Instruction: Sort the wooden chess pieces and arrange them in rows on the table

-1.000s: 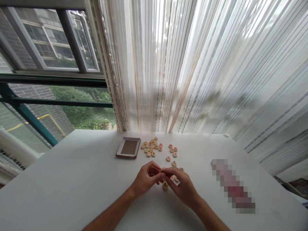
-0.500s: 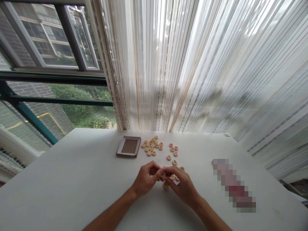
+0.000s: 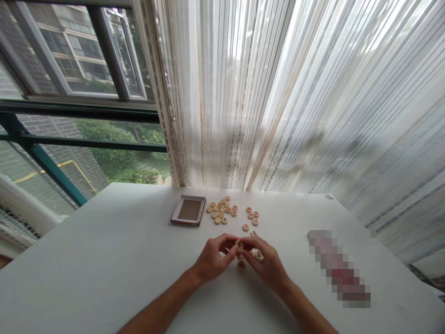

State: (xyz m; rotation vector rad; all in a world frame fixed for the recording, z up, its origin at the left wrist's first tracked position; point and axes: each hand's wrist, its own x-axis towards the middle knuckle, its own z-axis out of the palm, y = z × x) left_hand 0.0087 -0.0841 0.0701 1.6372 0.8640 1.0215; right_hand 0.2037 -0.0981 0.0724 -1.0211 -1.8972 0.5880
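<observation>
Both of my hands meet over the middle of a white table [image 3: 104, 260]. My left hand [image 3: 212, 257] and my right hand [image 3: 266, 264] pinch a round wooden chess piece [image 3: 239, 244] with a black character between their fingertips. Another piece [image 3: 257, 254] rests against my right hand's fingers. One more black-marked piece [image 3: 241, 264] lies on the table just below the fingertips. Further back lies a loose cluster of pale pieces [image 3: 221, 211], some face down, and a few red-marked pieces [image 3: 251, 215].
A shallow brown box tray [image 3: 188, 210] lies left of the pieces. A blurred pinkish object [image 3: 339, 269] lies at the right of the table. Striped sheer curtains [image 3: 278, 93] hang behind the table, with a window [image 3: 69, 93] at the left.
My hands have drawn slightly nearer to me and turned the pinched piece so that its black character faces up. The view has shifted a little to the left.
</observation>
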